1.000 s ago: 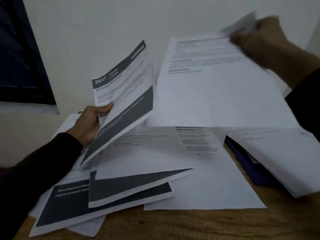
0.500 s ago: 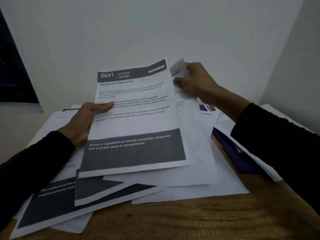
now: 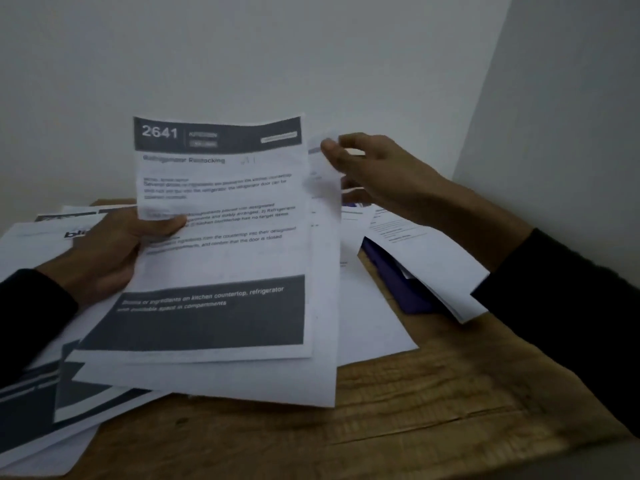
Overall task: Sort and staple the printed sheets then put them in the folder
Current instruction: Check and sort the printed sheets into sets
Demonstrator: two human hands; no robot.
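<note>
My left hand (image 3: 114, 251) pinches the 2641 sheet (image 3: 221, 237); my right hand (image 3: 374, 171), at 2 o'clock, pinches the sheet behind (image 3: 323, 188) by its corner (a weak hold), so it may slip and misalign.

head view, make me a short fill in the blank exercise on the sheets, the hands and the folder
1. The left hand holds a printed sheet headed with the number ____.
2. The right hand pinches the top corner of the sheet tucked ____ the numbered one.
3. The folder, partly covered by papers, is ____ in colour.
4. The table is made of ____.

Missing words: 2641; behind; purple; wood
</note>
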